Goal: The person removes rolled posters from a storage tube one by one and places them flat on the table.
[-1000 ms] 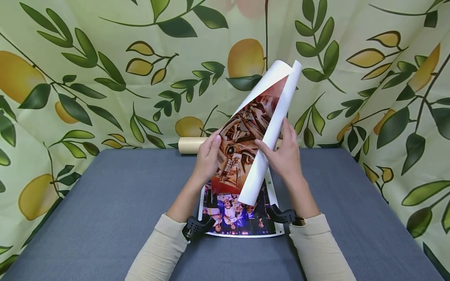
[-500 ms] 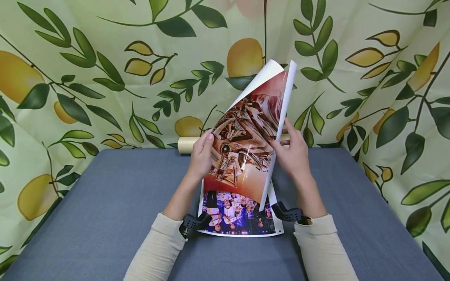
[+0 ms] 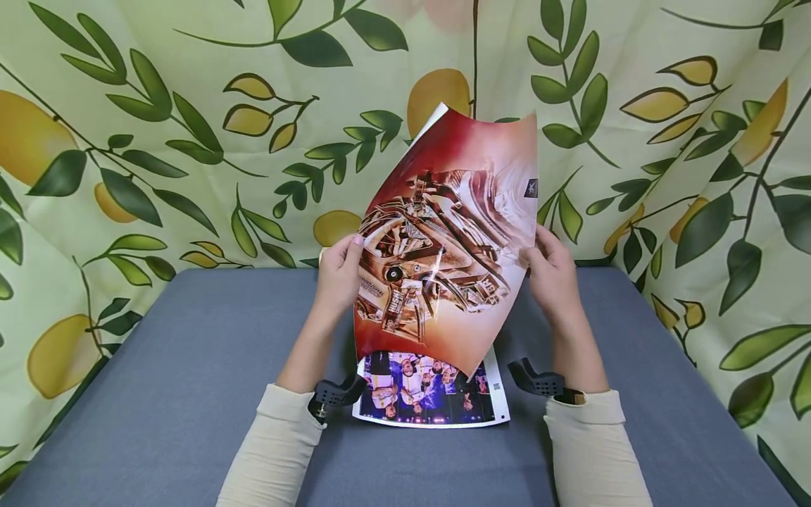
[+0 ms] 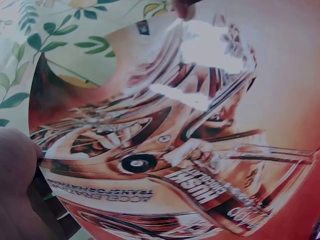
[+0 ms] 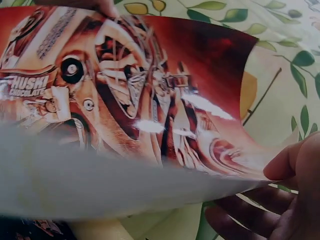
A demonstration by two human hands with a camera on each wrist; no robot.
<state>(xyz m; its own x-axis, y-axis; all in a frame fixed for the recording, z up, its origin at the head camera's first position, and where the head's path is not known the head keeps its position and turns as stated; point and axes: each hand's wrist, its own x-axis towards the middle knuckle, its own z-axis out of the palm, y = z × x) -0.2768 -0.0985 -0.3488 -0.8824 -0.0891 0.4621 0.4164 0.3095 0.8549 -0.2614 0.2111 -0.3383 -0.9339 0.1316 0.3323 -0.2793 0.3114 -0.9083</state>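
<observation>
A glossy red-and-orange poster (image 3: 437,239) with a machine-like picture hangs tilted and bowed between both hands, above the table. On its left edge, my left hand (image 3: 340,274) pinches the sheet, thumb on the printed face. My right hand (image 3: 554,274) pinches the opposite edge, with the thumb in front and the fingers behind, as the right wrist view shows. Below it lies a second poster (image 3: 418,401), white-bordered with people on a purple stage, its upper part hidden by the red sheet.
Grey-blue cloth covers the table (image 3: 209,366). Behind stands a fabric backdrop (image 3: 209,63) printed with leaves and yellow fruit. The cardboard-coloured roll seen earlier at the table's back edge is now almost wholly hidden behind the left hand and poster.
Both hands have moved apart, the right one farther right. The poster's rolled right side has opened out flat, showing more of the printed picture and a small dark logo.
</observation>
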